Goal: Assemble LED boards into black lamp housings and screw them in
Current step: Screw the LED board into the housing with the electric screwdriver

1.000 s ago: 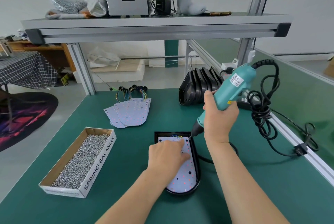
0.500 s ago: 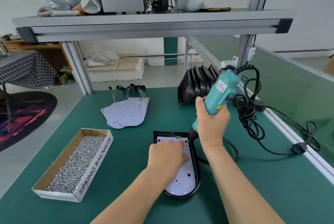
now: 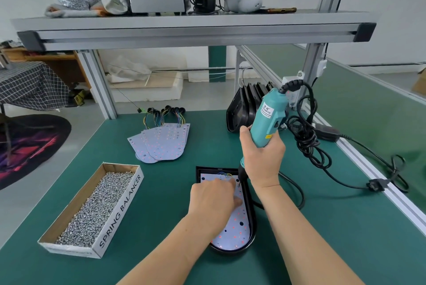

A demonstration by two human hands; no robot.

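Note:
A black lamp housing (image 3: pixel 252 215) lies on the green mat in front of me, with a white LED board (image 3: pixel 237 231) seated inside it. My left hand (image 3: pixel 212 201) rests on the upper half of the board, its curled fingertips pinching what looks like a small screw (image 3: pixel 238 185) at the board's top right corner. My right hand (image 3: pixel 262 160) grips a teal electric screwdriver (image 3: pixel 269 116), held nearly upright. Its bit points down at that screw, right beside my left fingertips.
A cardboard box (image 3: pixel 122 208) full of screws sits at the left. Spare LED boards (image 3: pixel 163 144) with wires lie fanned behind the housing. Several black housings (image 3: pixel 244 109) stand stacked at the back right. The screwdriver's coiled black cable (image 3: pixel 306 137) trails to the right. A metal shelf (image 3: pixel 196 29) spans overhead.
My right hand has swung the screwdriver more upright and brought its bit down to the board's top right corner. My left hand has stayed on the board.

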